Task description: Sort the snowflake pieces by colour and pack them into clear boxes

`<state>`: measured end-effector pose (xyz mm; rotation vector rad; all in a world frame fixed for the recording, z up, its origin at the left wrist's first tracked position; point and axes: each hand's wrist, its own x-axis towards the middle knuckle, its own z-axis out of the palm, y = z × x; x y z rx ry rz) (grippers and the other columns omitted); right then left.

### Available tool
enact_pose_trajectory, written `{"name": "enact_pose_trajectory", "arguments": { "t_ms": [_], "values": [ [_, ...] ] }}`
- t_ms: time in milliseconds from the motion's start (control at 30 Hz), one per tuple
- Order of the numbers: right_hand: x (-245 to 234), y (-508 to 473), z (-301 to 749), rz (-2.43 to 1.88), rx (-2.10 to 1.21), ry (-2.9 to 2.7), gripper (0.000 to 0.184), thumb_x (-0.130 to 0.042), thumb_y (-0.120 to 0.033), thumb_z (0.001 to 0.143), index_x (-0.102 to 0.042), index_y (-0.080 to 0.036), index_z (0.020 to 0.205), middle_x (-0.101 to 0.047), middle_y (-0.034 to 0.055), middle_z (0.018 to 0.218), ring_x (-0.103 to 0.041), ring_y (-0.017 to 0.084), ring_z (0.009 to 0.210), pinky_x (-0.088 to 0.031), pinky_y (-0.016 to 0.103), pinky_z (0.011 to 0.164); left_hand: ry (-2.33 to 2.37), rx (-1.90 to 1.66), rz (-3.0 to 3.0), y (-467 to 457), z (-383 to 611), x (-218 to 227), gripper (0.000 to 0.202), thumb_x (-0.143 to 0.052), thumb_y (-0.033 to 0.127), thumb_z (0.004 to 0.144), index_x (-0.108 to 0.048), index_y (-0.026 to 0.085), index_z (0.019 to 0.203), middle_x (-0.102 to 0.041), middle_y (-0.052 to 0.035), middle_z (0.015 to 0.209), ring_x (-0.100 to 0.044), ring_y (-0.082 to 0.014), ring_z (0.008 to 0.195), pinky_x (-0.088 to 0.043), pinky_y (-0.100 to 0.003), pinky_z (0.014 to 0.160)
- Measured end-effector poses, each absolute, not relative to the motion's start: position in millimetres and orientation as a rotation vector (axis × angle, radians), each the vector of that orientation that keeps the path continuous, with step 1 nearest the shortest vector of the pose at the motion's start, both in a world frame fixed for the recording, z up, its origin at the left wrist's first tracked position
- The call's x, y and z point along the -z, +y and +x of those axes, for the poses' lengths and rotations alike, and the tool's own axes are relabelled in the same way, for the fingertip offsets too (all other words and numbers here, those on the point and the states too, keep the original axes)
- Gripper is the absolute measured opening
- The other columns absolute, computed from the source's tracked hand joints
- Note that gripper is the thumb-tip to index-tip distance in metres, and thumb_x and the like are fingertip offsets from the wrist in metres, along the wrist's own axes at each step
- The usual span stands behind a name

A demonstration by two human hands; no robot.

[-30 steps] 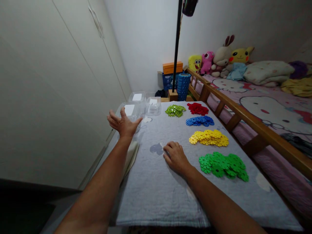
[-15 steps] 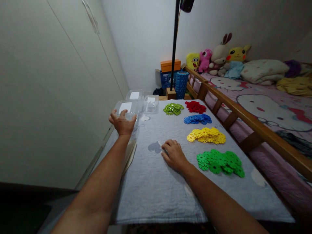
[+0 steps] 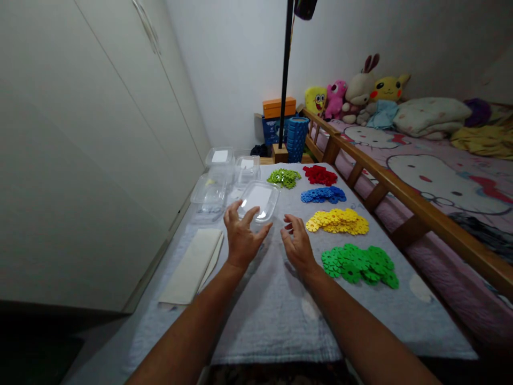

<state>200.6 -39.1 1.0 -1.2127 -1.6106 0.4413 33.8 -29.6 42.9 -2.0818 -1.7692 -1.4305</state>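
Note:
My left hand (image 3: 244, 235) grips a clear plastic container (image 3: 260, 201) by its near left side, over the middle of the cloth-covered table. A white label lies on the container's top. My right hand (image 3: 296, 241) is to the right of it, fingers apart and slightly curled, touching nothing I can see. On the right side are piles of snowflake-shaped building discs: yellow (image 3: 337, 221), green (image 3: 360, 264), blue (image 3: 323, 194), red (image 3: 319, 175) and light green (image 3: 284, 178).
More clear containers stand at the back left: one in front (image 3: 209, 191), others behind it (image 3: 219, 156) and beside it (image 3: 247, 166). A folded cream sheet (image 3: 190, 267) lies at the left. A wooden bed rail (image 3: 379, 179) borders the right; a black pole (image 3: 285, 80) rises behind.
My left hand has brought the labelled container from the back left to the table's middle. My right hand has shifted slightly right and lifted. The cream sheet is now uncovered.

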Motion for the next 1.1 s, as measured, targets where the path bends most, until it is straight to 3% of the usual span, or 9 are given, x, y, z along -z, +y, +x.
{"name": "enact_pose_trajectory", "arguments": {
  "t_ms": [233, 400, 567, 733, 900, 1100],
  "values": [
    [-3.1, -42.1, 202.4, -1.193, -0.522, -1.593, 0.041, -0.05, -0.037, 0.095, -0.05, -0.021, 0.132, -0.058, 0.0118, 0.12, -0.06, 0.021, 0.098, -0.054, 0.039, 0.086, -1.795, 1.427, -2.183, -46.5, 51.7, -12.0, 0.042, -0.079, 0.039, 0.077, -0.069, 0.023, 0.114, -0.046, -0.0158, 0.14, -0.04, -0.0384, 0.135, -0.037, -0.057, 0.112],
    [-5.9, -41.4, 202.9, -1.22, -0.497, -1.556, 0.04, -0.051, -0.038, 0.094, -0.053, -0.019, 0.129, -0.056, 0.0129, 0.12, -0.059, 0.022, 0.098, -0.054, 0.038, 0.084, -1.815, 1.481, -2.236, -55.3, 54.7, -10.9, 0.062, -0.078, 0.045, 0.077, -0.058, 0.021, 0.131, -0.044, -0.0178, 0.142, -0.042, -0.0378, 0.135, -0.037, -0.058, 0.111],
    [-7.0, -40.2, 204.7, -1.245, -0.439, -1.552, 0.04, -0.054, -0.034, 0.09, -0.054, -0.02, 0.127, -0.057, 0.0133, 0.123, -0.055, 0.027, 0.111, -0.05, 0.044, 0.092, -1.798, 1.653, -2.257, -56.5, 50.0, -8.7, 0.053, -0.06, 0.04, 0.091, -0.047, 0.021, 0.139, -0.048, -0.0165, 0.14, -0.043, -0.0313, 0.137, -0.034, -0.053, 0.115],
    [-9.9, -41.8, 205.1, -1.261, -0.33, -1.602, 0.038, -0.055, -0.031, 0.09, -0.055, -0.021, 0.127, -0.059, 0.0127, 0.124, -0.051, 0.028, 0.119, -0.041, 0.049, 0.107, -1.816, 1.818, -2.215, -53.7, 44.6, -8.2, 0.046, -0.056, 0.037, 0.094, -0.048, 0.021, 0.137, -0.052, -0.0148, 0.136, -0.047, -0.0289, 0.133, -0.038, -0.05, 0.113],
    [-11.3, -43.6, 206.1, -1.23, -0.278, -1.663, 0.043, -0.054, -0.034, 0.092, -0.053, -0.021, 0.133, -0.058, 0.0127, 0.13, -0.049, 0.028, 0.125, -0.037, 0.049, 0.111, -1.87, 2.107, -2.06, -50.4, 40.9, -8.8, 0.043, -0.058, 0.032, 0.092, -0.051, 0.023, 0.133, -0.055, -0.0124, 0.132, -0.057, -0.0237, 0.117, -0.051, -0.039, 0.095],
    [-9.4, -43.3, 206.1, -1.206, -0.279, -1.75, 0.053, -0.057, -0.036, 0.091, -0.048, -0.022, 0.142, -0.056, 0.0121, 0.139, -0.047, 0.029, 0.131, -0.035, 0.05, 0.113, -1.905, 2.451, -1.966, -42.1, 29.5, -16.0, 0.038, -0.068, 0.028, 0.081, -0.061, 0.024, 0.118, -0.056, -0.0105, 0.135, -0.063, -0.0192, 0.108, -0.054, -0.031, 0.085]
  ]
}}
